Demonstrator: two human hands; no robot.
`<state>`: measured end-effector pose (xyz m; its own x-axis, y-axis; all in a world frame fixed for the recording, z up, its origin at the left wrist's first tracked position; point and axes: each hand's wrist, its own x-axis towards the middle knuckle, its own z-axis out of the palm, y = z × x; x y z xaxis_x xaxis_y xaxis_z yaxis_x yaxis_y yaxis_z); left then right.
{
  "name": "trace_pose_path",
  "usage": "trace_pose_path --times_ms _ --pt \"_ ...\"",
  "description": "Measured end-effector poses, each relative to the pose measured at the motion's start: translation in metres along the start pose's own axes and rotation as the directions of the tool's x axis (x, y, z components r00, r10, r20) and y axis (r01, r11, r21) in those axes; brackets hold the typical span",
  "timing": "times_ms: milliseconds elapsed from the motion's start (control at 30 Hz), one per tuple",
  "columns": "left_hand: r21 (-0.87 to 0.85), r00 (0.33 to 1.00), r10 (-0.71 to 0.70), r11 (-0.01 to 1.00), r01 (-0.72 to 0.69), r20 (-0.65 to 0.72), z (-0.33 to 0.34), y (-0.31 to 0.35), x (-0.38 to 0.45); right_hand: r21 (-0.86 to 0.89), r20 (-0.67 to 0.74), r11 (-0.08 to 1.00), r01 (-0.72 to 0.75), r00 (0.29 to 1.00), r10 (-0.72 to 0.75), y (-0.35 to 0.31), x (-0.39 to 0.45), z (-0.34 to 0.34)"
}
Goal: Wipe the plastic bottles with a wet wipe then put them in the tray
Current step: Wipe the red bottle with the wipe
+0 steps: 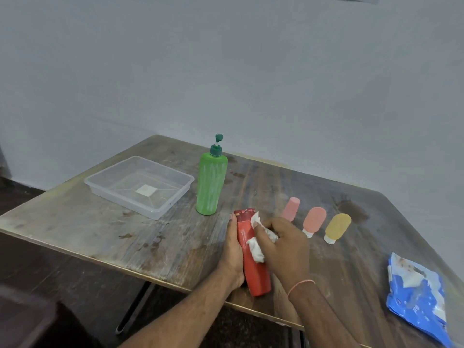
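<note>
- Two hands work one red bottle [253,262] near the table's [100,237] near edge, its long axis running near-to-far, cap far.
- Left hand [233,249] curls round its left side; right hand [283,244] pinches the wet wipe [256,247] against it.
- Tray [160,212] lies far-left, open tabletop between; the green pump bottle [211,184] stands just right of that path.

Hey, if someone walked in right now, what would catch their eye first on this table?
Probably the red bottle at the near edge, gripped by the left hand while the right hand rubs it with a white wet wipe. Behind it stands a tall green pump bottle, with the clear tray to its left holding no bottles.
</note>
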<state>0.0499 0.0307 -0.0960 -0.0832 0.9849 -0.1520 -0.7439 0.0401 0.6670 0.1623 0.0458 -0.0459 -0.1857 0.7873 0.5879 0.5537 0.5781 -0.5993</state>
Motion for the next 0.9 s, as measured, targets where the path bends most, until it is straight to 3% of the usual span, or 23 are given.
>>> trace_pose_path --times_ms 233,367,500,667,733,900 --pt "-0.052 0.999 0.000 0.999 -0.002 -0.042 -0.006 -0.003 0.002 -0.122 0.151 0.945 0.303 0.947 -0.284 -0.001 -0.005 0.011" --pt "-0.035 0.999 -0.042 0.999 0.041 -0.011 -0.004 -0.002 0.004 -0.143 0.114 0.958 0.248 0.966 -0.233 0.002 -0.003 0.001" --pt "-0.002 0.999 0.001 1.000 -0.002 -0.033 -0.003 -0.002 0.001 -0.124 0.043 0.972 0.201 0.980 -0.197 -0.010 0.007 0.010" --pt "-0.023 1.000 0.017 1.000 -0.017 -0.002 -0.004 -0.004 0.001 -0.176 0.256 0.885 0.431 0.888 -0.382 0.000 -0.004 0.000" --pt "0.011 1.000 -0.011 1.000 0.011 0.014 -0.004 -0.004 0.002 -0.189 0.280 0.874 0.448 0.878 -0.389 0.007 -0.007 -0.010" --pt "0.095 0.999 0.022 0.995 -0.019 -0.031 -0.003 -0.006 0.002 -0.153 0.117 0.940 0.303 0.951 -0.288 0.005 0.006 -0.010"
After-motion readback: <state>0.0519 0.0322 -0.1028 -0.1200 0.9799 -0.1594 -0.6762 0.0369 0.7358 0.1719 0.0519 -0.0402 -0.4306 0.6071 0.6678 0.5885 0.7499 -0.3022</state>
